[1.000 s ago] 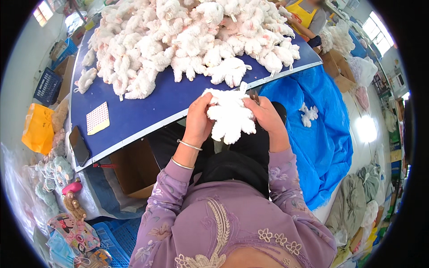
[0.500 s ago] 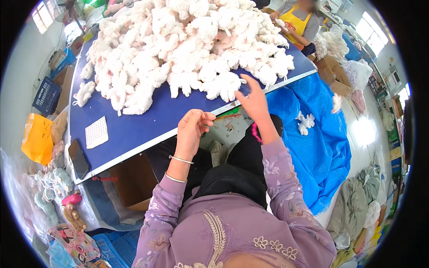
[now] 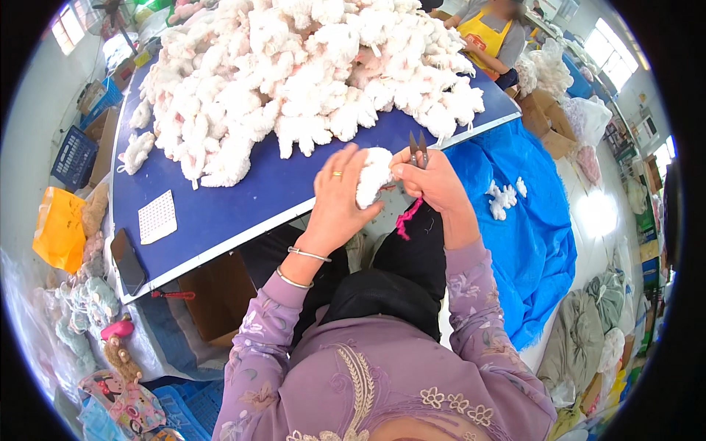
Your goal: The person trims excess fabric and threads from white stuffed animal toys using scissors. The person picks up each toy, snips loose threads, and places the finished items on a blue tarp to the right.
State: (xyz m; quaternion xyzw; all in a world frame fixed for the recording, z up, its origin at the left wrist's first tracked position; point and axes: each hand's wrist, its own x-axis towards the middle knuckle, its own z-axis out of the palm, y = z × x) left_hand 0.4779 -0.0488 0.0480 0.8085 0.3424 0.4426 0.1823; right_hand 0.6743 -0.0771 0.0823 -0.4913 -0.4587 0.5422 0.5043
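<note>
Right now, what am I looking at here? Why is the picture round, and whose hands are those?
There is no machine: a person wears a wide fisheye camera on the head, looking down, so straight edges bend and the picture looks round. The sleeved forearms rising from the bottom are that person's own. The left hand and the right hand together grip a small white fluffy toy piece; the right hand also holds small snips with a pink cord hanging below. Ahead lies a blue table bearing a big pile of white plush pieces, a dotted card and a dark phone.

Single head view; looks steeply down, close over blue table (image 3: 220, 213); fisheye rim probably bends edges
</note>
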